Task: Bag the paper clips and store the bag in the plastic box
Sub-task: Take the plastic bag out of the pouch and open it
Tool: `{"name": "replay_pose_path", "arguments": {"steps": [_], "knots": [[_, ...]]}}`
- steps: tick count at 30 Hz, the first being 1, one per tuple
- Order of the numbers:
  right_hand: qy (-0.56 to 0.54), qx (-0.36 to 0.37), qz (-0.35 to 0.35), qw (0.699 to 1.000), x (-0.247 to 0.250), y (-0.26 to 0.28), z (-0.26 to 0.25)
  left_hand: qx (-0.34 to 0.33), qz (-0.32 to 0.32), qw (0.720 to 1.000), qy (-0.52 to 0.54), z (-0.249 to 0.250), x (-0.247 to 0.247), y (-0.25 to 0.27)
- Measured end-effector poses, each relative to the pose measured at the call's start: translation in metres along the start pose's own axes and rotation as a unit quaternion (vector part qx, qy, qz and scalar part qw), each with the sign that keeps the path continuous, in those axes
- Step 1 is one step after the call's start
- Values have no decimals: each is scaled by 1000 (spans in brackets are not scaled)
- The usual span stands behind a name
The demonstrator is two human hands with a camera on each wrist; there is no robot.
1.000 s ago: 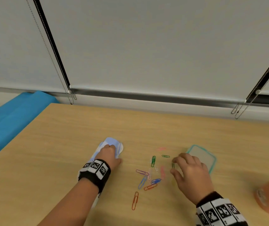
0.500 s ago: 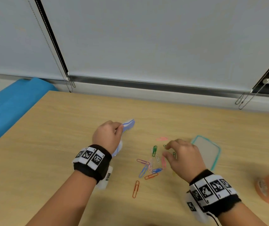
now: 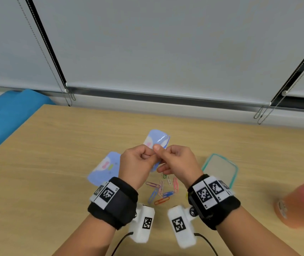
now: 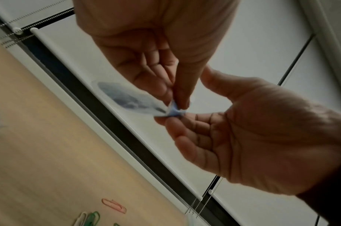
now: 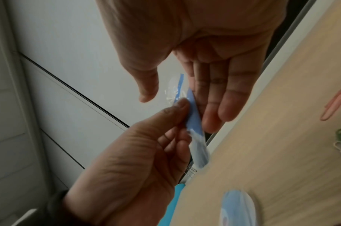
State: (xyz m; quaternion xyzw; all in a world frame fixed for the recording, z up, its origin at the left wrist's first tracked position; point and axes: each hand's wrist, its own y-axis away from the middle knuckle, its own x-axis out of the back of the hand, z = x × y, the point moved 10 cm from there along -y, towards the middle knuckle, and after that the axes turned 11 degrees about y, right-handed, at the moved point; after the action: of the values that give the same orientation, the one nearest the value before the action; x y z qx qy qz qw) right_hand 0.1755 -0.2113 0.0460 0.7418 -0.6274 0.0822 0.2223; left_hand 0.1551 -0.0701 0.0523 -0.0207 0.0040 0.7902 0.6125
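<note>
A small blue plastic bag [image 3: 159,139] is held in the air above the table, over several coloured paper clips [image 3: 163,190]. My left hand [image 3: 150,155] pinches the bag's lower edge between thumb and forefinger, and the left wrist view shows that pinch on the bag [image 4: 127,99]. My right hand [image 3: 161,158] meets it from the right. In the right wrist view its fingers [image 5: 214,97] lie fairly straight against the bag [image 5: 194,119], with the thumb a little apart. The plastic box [image 3: 235,174], clear with a teal rim, lies to the right of the clips.
A second blue bag [image 3: 105,169] lies flat on the wooden table [image 3: 46,154], left of my left wrist. An orange container [image 3: 300,204] stands at the right edge. A blue surface [image 3: 5,117] borders the table's left side. Window blinds hang behind.
My left hand lifted the bag off the table and brought it to the middle. My right hand left the paper clips and rose to meet it, touching the bag.
</note>
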Motion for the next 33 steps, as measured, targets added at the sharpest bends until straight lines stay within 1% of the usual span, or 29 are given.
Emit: {"name": "replay_pose_path", "arguments": {"steps": [3, 5, 8, 11, 14, 17, 19, 22, 25, 27, 29, 32, 33], "knots": [[30, 11, 17, 999, 3, 1, -5, -15, -25, 1000, 0, 2, -7, 1], [29, 14, 10, 999, -1, 1, -8, -10, -50, 999, 0, 2, -14, 3], [-41, -5, -40, 998, -9, 3, -6, 7, -80, 996, 27, 2, -20, 6], [-70, -14, -92, 993, -11, 6, -5, 32, -104, 993, 45, -3, -20, 5], [-84, -26, -119, 989, -10, 8, 0, 45, -129, 990, 41, -6, -22, 7], [-90, -28, -132, 987, -10, 8, 4, 52, -136, 988, 43, -7, -24, 9], [-83, -32, -126, 988, -9, 8, 9, 54, -130, 989, 43, -7, -22, 10], [-40, -29, -84, 995, -2, 5, 16, 35, -109, 993, 27, -4, -16, 10], [-9, 1, -38, 999, 2, 5, 16, -14, -111, 992, -52, 2, -18, 11], [-3, 8, -30, 1000, 0, 6, 15, -35, -130, 986, -99, 3, -24, 14], [2, 10, -24, 1000, -1, 4, 16, -25, -137, 985, -102, 2, -27, 16], [-7, -7, -16, 1000, 2, -1, 25, 27, -110, 991, -67, -4, -20, 14], [-7, -7, -14, 1000, 3, -1, 27, 35, -103, 992, -60, -4, -19, 13]]}}
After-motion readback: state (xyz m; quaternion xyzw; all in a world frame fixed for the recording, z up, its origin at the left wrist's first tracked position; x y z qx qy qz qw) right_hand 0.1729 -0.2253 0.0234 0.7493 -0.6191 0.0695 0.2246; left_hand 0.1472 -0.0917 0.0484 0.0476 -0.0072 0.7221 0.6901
